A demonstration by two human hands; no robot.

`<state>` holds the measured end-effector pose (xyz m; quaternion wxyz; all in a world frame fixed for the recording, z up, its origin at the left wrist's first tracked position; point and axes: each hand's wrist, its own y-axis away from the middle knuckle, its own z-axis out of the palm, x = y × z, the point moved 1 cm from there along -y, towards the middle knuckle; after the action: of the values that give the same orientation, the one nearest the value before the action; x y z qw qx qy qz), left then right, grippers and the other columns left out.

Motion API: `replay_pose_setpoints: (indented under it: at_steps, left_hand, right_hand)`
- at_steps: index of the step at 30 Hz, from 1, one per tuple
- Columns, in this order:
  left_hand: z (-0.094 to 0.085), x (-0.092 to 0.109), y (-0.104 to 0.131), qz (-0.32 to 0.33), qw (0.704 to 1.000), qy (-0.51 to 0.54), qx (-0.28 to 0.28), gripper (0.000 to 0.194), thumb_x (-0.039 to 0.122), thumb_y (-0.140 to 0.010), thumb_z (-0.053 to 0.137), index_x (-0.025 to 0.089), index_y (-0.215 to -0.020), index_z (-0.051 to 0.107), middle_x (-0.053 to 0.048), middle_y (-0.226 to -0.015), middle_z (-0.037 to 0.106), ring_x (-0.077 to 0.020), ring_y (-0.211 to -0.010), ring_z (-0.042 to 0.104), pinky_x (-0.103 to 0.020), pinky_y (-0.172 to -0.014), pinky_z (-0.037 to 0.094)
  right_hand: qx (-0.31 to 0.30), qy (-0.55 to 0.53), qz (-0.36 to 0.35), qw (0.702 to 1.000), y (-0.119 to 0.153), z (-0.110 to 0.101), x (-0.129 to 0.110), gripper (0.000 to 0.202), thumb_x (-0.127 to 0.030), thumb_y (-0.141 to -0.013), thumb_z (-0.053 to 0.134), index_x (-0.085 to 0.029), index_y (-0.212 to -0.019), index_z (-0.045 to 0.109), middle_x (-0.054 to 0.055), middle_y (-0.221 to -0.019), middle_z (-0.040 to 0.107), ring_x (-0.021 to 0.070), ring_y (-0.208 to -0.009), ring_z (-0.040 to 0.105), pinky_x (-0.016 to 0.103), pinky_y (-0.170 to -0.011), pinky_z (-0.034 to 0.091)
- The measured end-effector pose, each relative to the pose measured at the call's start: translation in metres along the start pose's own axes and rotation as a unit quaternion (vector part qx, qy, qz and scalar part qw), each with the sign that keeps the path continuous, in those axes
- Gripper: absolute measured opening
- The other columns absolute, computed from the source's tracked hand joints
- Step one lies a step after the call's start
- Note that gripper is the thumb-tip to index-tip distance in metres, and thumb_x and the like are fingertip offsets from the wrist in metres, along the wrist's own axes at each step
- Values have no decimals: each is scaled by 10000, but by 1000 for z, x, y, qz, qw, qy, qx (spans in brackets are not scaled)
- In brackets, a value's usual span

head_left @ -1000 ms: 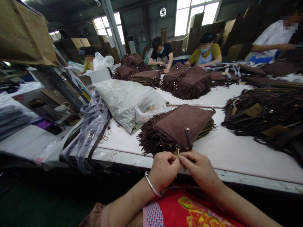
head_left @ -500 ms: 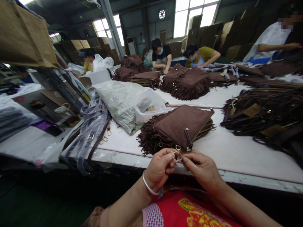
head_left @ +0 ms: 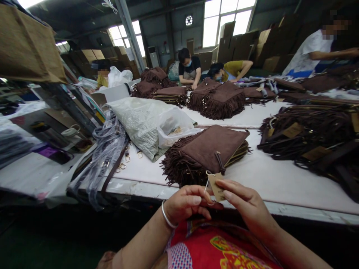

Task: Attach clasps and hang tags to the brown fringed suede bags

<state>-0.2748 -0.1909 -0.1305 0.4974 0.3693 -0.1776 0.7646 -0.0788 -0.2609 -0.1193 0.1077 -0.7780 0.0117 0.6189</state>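
A tan hang tag with small dark print is pinched between the thumb and fingers of my right hand. Its thin white string runs down from the ring at the bag's near corner to the curled fingers of my left hand, which wears a silver bangle. Just beyond both hands lies a stack of dark brown fringed bags, the top one with a zipper pull. Where exactly the string ends among the left fingers is hard to make out.
Tagged brown bags are heaped at the right. A grey-green plastic sack and a white plastic bag lie behind the stack. Plastic-wrapped straps hang over the table edge. Several co-workers are at the far side.
The tag, mostly hidden before, now faces me and stands up in my right fingers. My hands have drawn slightly apart, and the left fingers have loosened from their tight pinch.
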Motion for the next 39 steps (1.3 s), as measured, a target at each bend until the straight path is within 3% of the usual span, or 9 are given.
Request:
replay_pose_setpoints:
  at_steps: [4,8,13,19,23,26,29,34,39]
  left_hand:
    - [3,-4,0,-23,997,11,-76,555,359,-645,809,145,-1133,653,-163,-1126,657,-373,-1191,553,-373,-781,524]
    - [9,-6,1,-25,994,-26,-101,764,345,-641,820,200,-1339,546,-184,-1299,579,-361,-1272,487,-345,-817,497]
    - [19,-2,2,15,994,-84,-70,786,373,-659,816,216,-1373,528,-185,-1283,570,-318,-1178,544,-233,-660,440]
    - [26,-1,-4,19,996,-79,-27,956,441,-648,813,285,-1475,359,-128,-1117,631,-96,-664,534,-189,-525,334]
    - [34,0,-6,16,992,-127,-11,964,471,-659,797,326,-1486,323,-129,-1246,565,-17,-508,357,-193,-460,248]
    - [36,1,-5,31,987,-155,2,965,499,-655,790,304,-1484,336,-114,-1152,604,-35,-532,372,-197,-488,276]
    - [32,1,-3,48,977,-195,73,776,507,-707,747,204,-1384,517,-92,-911,660,-72,-570,428,-213,-545,328]
    - [15,-2,8,33,902,-282,325,458,519,-816,608,83,-777,741,-57,-584,622,-86,-498,437,-220,-504,298]
    - [-6,-20,28,-85,874,-399,264,411,464,-771,618,87,-653,731,-62,-564,647,-119,-488,514,-228,-513,361]
  right_hand:
    - [11,62,-73,995,-3,10,2,315,-376,-894,565,-264,-1149,711,95,-1211,676,252,-1147,605,427,-1013,475]
    - [-74,0,-10,997,-2,8,9,394,-408,-940,499,-278,-1296,608,76,-1316,616,238,-1212,565,404,-1048,438]
    - [-95,-119,93,984,10,5,18,564,-437,-985,378,-270,-1509,252,65,-1048,703,174,-786,682,298,-673,555]
    - [77,154,-119,978,15,1,7,275,-322,-860,629,-230,-1113,570,46,-927,631,147,-681,570,273,-635,489]
    - [37,262,-177,948,4,4,-8,58,-256,-885,584,-217,-880,627,31,-770,615,168,-707,573,287,-667,456]
    - [7,256,-187,948,-2,3,-14,197,-223,-938,484,-213,-827,646,30,-717,604,160,-684,576,278,-661,448]
    - [13,242,-185,952,-3,-3,-13,225,-223,-951,464,-210,-832,655,32,-712,599,157,-677,572,271,-651,443]
    - [30,285,-179,941,-1,-12,-3,270,-262,-929,496,-209,-690,610,26,-637,555,162,-616,544,287,-620,432]
    - [70,254,-153,952,1,-13,13,245,-263,-908,498,-209,-1106,632,69,-927,681,186,-776,647,304,-721,530]
